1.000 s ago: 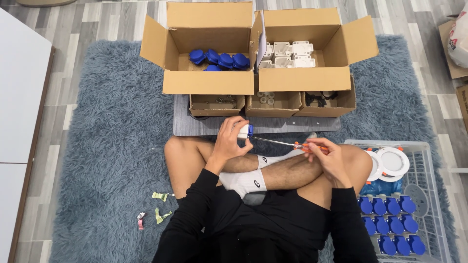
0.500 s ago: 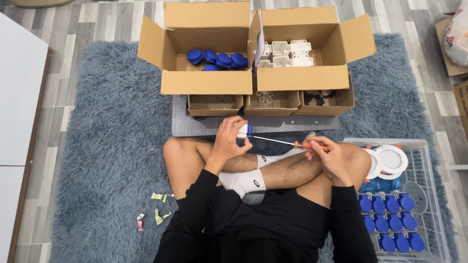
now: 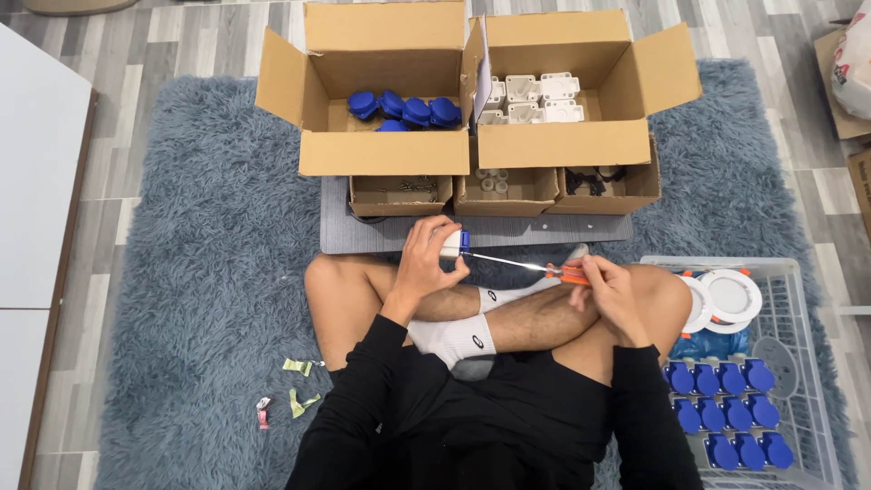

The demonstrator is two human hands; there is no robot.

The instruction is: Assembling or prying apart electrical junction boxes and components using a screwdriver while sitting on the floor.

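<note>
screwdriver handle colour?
Orange. The screwdriver handle sits in the right hand; head view, the only one, shows it.

The small white-and-blue plastic part (image 3: 452, 243) in my left hand (image 3: 425, 263) looks smooth and slightly glossy. My right hand (image 3: 606, 289) grips the orange plastic handle of a screwdriver with a thin, shiny metal shaft (image 3: 517, 264). Under me lies a shaggy grey-blue cloth rug (image 3: 195, 272). The 2 big brown cardboard boxes (image 3: 390, 152) are matt paperboard, and the white wire basket (image 3: 798, 363) looks smoothly coated.
</note>
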